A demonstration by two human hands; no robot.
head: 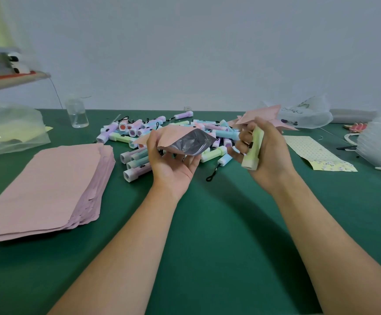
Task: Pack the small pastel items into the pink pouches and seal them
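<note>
My left hand [171, 162] holds a pink pouch [180, 138] above the green table, its mouth spread open towards the right and showing a silvery inside. My right hand [264, 155] grips a pale green pastel flashlight [253, 151] upright, just right of the pouch mouth and apart from it. Behind both hands lies a heap of pastel flashlights [139, 135] in purple, blue, green and pink, some with black wrist loops. A thick stack of flat pink pouches [48, 185] lies at the left. Several filled pink pouches [262, 115] sit behind my right hand.
A clear bottle [77, 114] stands at the back left beside a crumpled plastic bag [9, 130]. On the right lie a yellow dotted sheet [317, 153], a plastic bag [305, 114] and stacked clear plastic [380, 142]. The green table [207, 223] stretches in front of me.
</note>
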